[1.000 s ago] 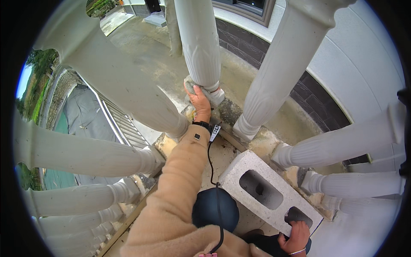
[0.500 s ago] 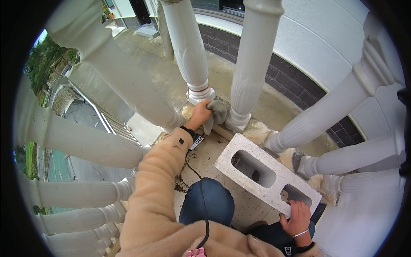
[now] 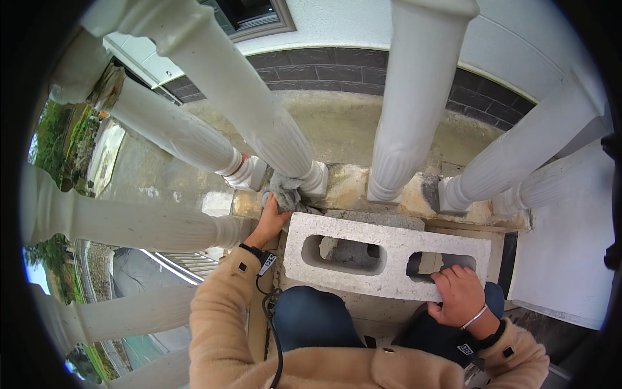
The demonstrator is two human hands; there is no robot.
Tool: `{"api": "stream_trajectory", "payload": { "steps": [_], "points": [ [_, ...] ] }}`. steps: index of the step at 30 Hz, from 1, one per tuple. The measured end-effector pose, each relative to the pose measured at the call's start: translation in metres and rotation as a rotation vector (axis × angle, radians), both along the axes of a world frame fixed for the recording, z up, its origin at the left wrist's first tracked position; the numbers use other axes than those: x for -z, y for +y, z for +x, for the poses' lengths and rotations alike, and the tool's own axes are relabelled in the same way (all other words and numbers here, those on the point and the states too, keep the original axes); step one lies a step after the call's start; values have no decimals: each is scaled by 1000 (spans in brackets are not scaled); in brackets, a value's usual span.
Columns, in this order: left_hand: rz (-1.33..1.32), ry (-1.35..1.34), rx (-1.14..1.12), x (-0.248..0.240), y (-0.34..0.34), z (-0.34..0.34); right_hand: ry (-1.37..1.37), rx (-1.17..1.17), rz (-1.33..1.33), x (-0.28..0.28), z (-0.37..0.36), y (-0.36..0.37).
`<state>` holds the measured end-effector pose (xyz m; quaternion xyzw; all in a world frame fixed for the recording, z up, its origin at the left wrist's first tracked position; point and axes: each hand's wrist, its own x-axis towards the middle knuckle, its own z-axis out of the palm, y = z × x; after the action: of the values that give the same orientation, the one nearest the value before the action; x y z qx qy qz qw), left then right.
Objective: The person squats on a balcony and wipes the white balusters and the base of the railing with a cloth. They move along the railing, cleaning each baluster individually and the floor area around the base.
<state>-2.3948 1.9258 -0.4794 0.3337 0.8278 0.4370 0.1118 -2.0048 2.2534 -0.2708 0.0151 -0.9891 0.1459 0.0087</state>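
My left hand (image 3: 269, 220) is closed on a crumpled grey cloth (image 3: 285, 192), pressed against the foot of a white baluster (image 3: 272, 129). Some of its fingers are hidden by the cloth. Across my knees, close in front of me, a pale concrete block (image 3: 396, 259) with two long holes is tilted with its holes facing me. My right hand (image 3: 459, 295) grips its near right edge, fingers hooked over into the right hole and thumb on the outside.
More white balusters (image 3: 421, 97) stand around me on a worn stone ledge (image 3: 346, 185). One baluster (image 3: 175, 137) with a reddish band has a broken top. Behind the block lies another grey slab (image 3: 382, 218). A cable (image 3: 267, 311) hangs beside my left knee.
My view has turned toward the right. The block's far left end has swung nearer, so it now lies almost level across me. Both hands keep their holds.
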Motion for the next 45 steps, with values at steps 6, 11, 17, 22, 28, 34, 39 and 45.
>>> {"api": "stream_trajectory", "payload": {
  "steps": [6,11,17,22,28,34,39,45],
  "points": [
    [772,-684,-546,-58,4,-107,-70,4,-34,-3,-3,6],
    [760,-883,-229,-53,57,-131,-118,31,-75,-6,-4,8],
    [-68,-948,218,-64,131,-158,-116,39,-86,-7,-9,10],
    [-595,-762,546,-35,164,-164,-117,39,-67,-8,-9,9],
    [-495,-748,281,-28,96,-160,-110,40,-70,-2,-2,11],
    [-29,-762,-266,6,46,-111,-145,36,-132,1,1,14],
    [139,-755,-396,-2,32,-90,-84,44,-177,-1,-3,17],
    [35,-882,-135,-44,78,-148,-72,53,-176,-3,-5,14]
  ]
}}
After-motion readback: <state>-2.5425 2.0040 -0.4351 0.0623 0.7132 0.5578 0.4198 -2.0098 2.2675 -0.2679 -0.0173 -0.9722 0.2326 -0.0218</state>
